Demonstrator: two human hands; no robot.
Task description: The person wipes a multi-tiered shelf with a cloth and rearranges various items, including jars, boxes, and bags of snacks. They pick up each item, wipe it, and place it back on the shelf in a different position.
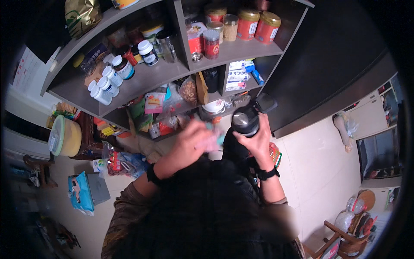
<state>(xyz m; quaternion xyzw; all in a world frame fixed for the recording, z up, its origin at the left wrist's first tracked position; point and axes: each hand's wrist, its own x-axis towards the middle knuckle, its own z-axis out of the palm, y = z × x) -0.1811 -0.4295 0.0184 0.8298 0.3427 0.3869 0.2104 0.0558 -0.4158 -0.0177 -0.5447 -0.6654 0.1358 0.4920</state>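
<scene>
My right hand (257, 139) is wrapped around a dark, shiny cylindrical container (245, 120), held with its rounded end towards me. To the left of it, my left hand (190, 142) grips a pink and green cloth (212, 140); motion blurs both the hand and the cloth. A small gap separates the cloth from the container. Both hands are in front of a grey-brown shelf unit (158, 76). White supplement bottles (111, 76) stand in a row on its left shelf, beside a brown bottle with a white cap (124, 67).
Red tins with gold lids (248, 24) and clear jars (230, 27) occupy the right shelf. Lower compartments hold bagged food (188, 90) and a white pot (213, 106). Bags (121, 162) and a blue package (81, 192) lie on the floor at left; a wooden chair (343, 239) stands lower right.
</scene>
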